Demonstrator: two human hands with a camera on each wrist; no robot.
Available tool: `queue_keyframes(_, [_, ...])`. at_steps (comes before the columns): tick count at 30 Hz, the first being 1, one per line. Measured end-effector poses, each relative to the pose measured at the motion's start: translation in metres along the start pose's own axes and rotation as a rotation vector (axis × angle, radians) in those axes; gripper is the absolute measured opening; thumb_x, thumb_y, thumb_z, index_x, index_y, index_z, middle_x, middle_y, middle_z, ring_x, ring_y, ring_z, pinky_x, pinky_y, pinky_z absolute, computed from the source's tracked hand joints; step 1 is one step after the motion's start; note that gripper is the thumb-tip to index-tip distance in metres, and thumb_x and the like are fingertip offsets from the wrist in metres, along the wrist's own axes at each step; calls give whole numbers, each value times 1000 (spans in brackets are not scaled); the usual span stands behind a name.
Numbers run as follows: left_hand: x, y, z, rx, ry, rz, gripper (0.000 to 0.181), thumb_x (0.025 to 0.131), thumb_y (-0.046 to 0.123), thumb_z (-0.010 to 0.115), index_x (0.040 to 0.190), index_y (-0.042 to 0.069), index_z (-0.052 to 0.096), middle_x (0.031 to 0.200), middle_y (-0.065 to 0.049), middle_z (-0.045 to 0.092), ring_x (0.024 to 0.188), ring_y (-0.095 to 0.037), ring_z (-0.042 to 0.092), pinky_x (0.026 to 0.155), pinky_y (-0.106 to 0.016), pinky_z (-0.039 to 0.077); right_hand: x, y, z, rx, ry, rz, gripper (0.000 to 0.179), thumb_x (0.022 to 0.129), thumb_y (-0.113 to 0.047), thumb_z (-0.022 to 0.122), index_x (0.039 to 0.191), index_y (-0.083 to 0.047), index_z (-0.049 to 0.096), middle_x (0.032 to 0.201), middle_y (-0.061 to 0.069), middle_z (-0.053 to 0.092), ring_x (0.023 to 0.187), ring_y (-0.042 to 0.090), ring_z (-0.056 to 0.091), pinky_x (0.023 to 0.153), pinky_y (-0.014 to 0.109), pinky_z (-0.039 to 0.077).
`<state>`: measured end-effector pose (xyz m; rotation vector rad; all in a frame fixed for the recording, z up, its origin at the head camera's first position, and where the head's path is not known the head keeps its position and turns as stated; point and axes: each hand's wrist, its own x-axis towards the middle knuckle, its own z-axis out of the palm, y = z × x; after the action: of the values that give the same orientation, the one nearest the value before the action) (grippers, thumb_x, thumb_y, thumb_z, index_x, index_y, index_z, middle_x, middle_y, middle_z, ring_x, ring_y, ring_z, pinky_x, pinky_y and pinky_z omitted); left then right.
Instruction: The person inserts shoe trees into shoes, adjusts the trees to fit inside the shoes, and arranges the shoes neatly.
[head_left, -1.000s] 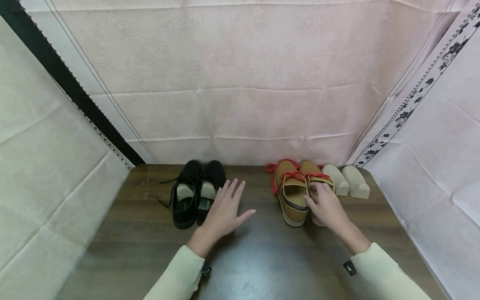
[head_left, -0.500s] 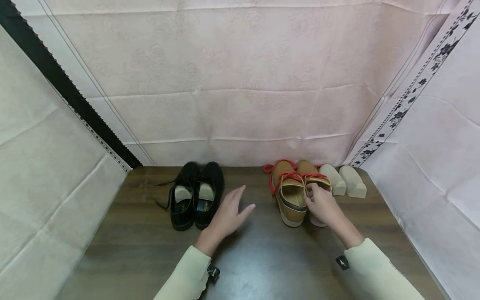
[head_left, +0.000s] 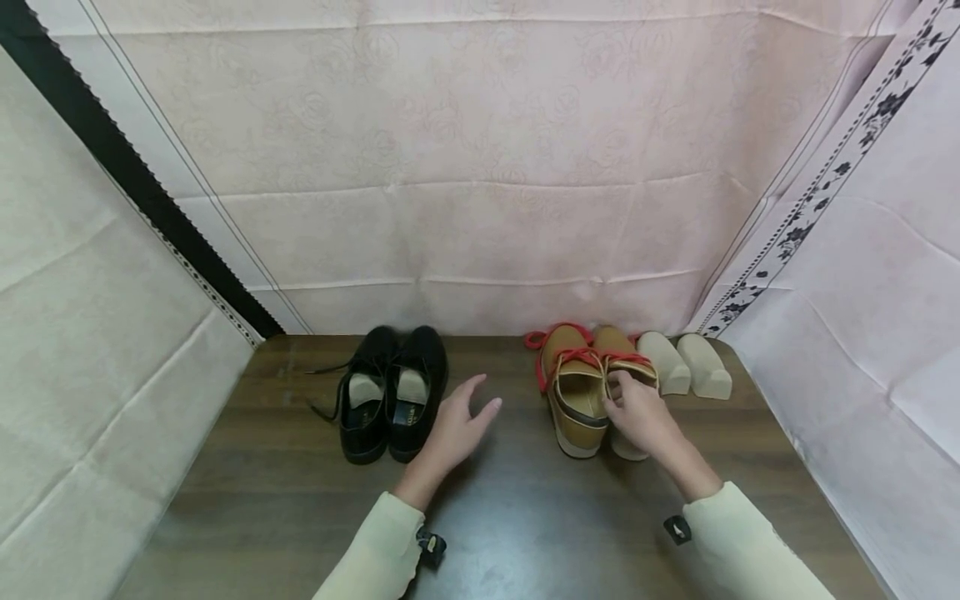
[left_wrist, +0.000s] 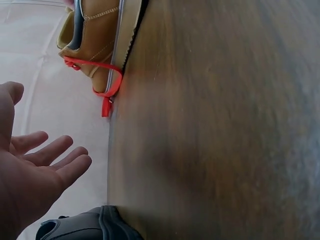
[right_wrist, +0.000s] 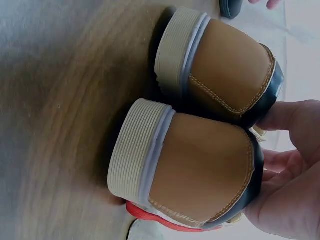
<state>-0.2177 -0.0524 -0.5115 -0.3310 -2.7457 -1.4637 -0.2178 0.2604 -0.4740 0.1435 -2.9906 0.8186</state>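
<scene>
At the right, a pair of tan lace-up shoes (head_left: 577,429) with red laces stands side by side, toes to the back. My right hand (head_left: 645,417) grips them at their collars, with fingers in the right shoe's opening. In the right wrist view the thumb (right_wrist: 282,116) lies at the other shoe's dark collar, heels facing the camera. My left hand (head_left: 453,429) holds nothing, thumb and fingers spread, just right of the black lace-up shoes (head_left: 423,354). The left wrist view has its palm (left_wrist: 30,190) turned up beside a black shoe (left_wrist: 80,227).
White shoe inserts (head_left: 705,367) stand in a pair right of the tan shoes. Pale inserts (head_left: 412,385) also sit inside the black shoes, whose loose laces trail left. All stand near the back edge of a wooden table (head_left: 495,517), with pale cloth (head_left: 465,233) hanging behind.
My left hand has turned more edge-on, its fingers drawn closer together. The right hand keeps its grip at the tan shoes, and the shoes have barely moved.
</scene>
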Motion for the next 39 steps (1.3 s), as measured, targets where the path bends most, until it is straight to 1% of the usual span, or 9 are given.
queue_keyframes(5, [2,-1,2,-117,20,-24,57,103,41,61,151,12,49,147,-13,58,137,-31,56,109,-49,50,-3,-7,4,21,3,15,43,98,-17,65,134,4,55,110,18,73,100,33,74,84,52,58])
queue_keyframes(6, [2,-1,3,-130,23,-36,57,103,40,62,151,12,49,146,-14,59,136,-31,57,108,-49,50,-4,-8,5,23,3,18,43,98,-18,65,134,3,55,110,18,73,100,33,74,84,51,58])
queue_keyframes(10, [2,0,5,-162,29,-48,55,103,37,64,149,9,51,143,-16,61,132,-33,59,107,-48,52,-7,-12,10,37,0,28,44,98,-18,65,135,2,55,109,16,74,99,31,74,82,49,59])
queue_keyframes(16, [2,1,7,-159,46,-46,50,102,31,65,145,9,55,138,-16,65,124,-33,64,103,-48,54,-11,-21,17,59,-8,22,44,97,-17,66,136,2,55,108,14,73,97,30,73,75,43,59])
queue_keyframes(20, [2,1,6,-149,58,-38,48,101,29,66,144,9,57,136,-16,66,121,-33,66,101,-49,55,-14,-29,22,56,-8,8,44,97,-16,67,135,2,56,107,13,73,96,28,73,75,43,59])
queue_keyframes(30, [0,3,4,-129,43,-31,48,102,31,66,143,9,57,136,-16,66,121,-32,67,101,-49,55,-17,-48,35,82,-7,-1,43,95,-17,69,134,-1,58,105,10,73,94,23,72,77,41,59])
queue_keyframes(35, [1,3,2,-123,52,-20,47,102,31,66,141,6,58,133,-15,67,119,-32,67,98,-49,56,-18,-58,41,85,-3,-4,44,95,-17,71,135,-3,59,103,9,72,91,20,71,75,40,58])
queue_keyframes(39, [1,2,1,-128,52,-15,47,101,29,67,141,4,58,133,-16,67,118,-31,67,99,-48,56,-20,-66,46,82,10,-21,44,93,-17,73,133,-4,61,101,7,73,87,18,70,73,39,58])
